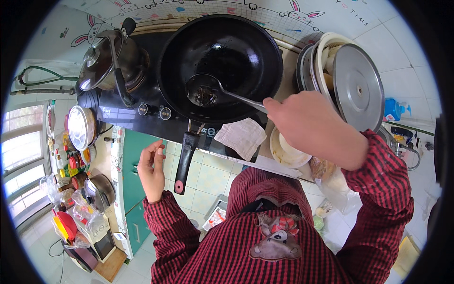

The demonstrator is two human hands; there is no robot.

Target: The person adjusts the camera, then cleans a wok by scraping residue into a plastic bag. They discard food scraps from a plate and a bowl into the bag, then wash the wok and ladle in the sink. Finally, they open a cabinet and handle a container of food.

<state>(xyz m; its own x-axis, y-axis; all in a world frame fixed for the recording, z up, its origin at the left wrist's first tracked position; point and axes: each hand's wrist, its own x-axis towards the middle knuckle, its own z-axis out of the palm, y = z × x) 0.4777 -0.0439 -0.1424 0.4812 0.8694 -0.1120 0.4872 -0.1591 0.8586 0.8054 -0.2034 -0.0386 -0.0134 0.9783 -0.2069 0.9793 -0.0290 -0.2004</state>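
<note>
A large black wok [244,46] sits on the stove. My right hand [312,120] grips the handle of a metal ladle [234,95], whose bowl rests low in the wok. Dark bits in a little liquid [204,96] show in the ladle's bowl; I cannot tell what they are. My left hand [152,167] hangs in the air left of the wok's black handle [186,159], fingers loosely curled and holding nothing. A folded pale cloth [241,136] lies on the stove's front edge, and below my right hand stands a light dish [278,156].
A lidded pot [131,60] with utensils stands left on the black stovetop [124,113]. To the right are stacked basins [321,53] and a large metal lid [358,85]. A blue pump bottle [393,112] stands farther right. Jars, another lidded pot [101,193] and a microwave [104,245] occupy the left counter.
</note>
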